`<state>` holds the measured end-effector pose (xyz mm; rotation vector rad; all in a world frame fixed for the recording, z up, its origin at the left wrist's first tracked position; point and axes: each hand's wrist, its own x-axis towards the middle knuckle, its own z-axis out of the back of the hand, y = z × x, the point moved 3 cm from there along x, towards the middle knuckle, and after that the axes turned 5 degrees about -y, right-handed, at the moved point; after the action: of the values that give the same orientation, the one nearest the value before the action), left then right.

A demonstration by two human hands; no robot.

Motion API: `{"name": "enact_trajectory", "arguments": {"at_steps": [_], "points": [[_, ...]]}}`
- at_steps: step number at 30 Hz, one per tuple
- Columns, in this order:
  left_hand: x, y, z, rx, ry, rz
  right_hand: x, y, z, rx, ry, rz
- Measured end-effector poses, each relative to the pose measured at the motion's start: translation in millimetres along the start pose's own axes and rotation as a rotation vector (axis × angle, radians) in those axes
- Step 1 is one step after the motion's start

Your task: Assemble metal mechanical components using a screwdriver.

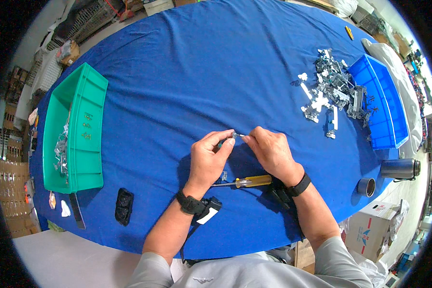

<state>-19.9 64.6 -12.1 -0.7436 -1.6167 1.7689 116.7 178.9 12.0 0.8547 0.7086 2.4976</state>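
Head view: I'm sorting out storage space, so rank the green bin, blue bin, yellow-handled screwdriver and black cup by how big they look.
1-2. green bin and blue bin: alike; fisheye bending leaves it unsure.
3. yellow-handled screwdriver, partly hidden by the hands.
4. black cup.

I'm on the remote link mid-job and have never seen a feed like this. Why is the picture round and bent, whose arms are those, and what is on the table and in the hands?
There is no machine here: a person works with two bare hands. The single picture comes from a wide fisheye camera on their head, looking down, so straight edges bend near the rim and the forearms enter from below.

The left hand and right hand meet over a blue tablecloth, pinching a small metal part between their fingertips; it is too small to identify.

Just below the hands lies a yellow-handled screwdriver. At left stands a green bin with some metal pieces inside. At right, a pile of metal parts lies beside a blue bin.
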Motion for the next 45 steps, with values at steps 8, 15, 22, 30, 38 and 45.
{"name": "enact_trajectory", "arguments": {"at_steps": [8,15,22,30,38,45], "points": [[-2,-2,1,-0.09,0.057,0.169,2,-3,2,0.037,0.018,0.042],[-1,-17,0,0.207,-0.045,-0.287,2,1,0,-0.014,-0.024,0.107],[9,-15,9,-0.172,0.199,0.354,2,1,3,-0.009,0.052,0.144],[3,-40,8,0.19,0.073,-0.202,5,6,5,0.142,-0.119,0.115],[8,-40,12,0.189,0.044,-0.265,5,3,4,0.523,0.192,-0.36],[6,-33,13,0.123,0.085,0.116,5,12,7,-0.011,0.057,0.13]]}}
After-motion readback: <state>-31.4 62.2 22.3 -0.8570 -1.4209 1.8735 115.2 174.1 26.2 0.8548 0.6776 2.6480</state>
